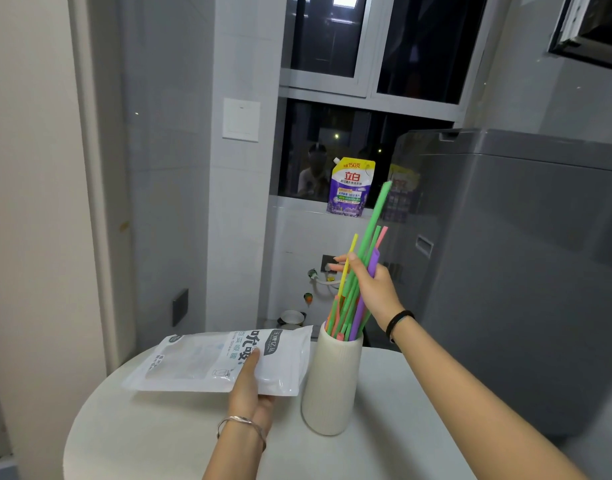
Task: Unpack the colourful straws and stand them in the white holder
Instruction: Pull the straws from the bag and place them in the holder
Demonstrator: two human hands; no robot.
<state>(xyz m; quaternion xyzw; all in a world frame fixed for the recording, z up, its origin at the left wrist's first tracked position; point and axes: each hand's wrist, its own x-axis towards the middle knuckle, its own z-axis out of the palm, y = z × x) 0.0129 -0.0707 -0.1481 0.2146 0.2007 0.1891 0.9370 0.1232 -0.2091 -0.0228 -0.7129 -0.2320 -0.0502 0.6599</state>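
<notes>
A ribbed white holder (330,386) stands upright on the round white table (166,438). A bundle of green, pink, purple and yellow straws (353,306) leans in it, lower ends inside the mouth, tops fanning up to the right. My right hand (373,289) is closed around the bundle above the holder's rim. My left hand (250,389) grips the near edge of the flat white straw packet (218,362), which it holds level just above the table, left of the holder. The packet looks flat; its inside is hidden.
A grey washing machine (526,271) stands close on the right behind the table. A purple detergent pouch (351,187) sits on the window sill at the back. A white wall and door frame lie to the left.
</notes>
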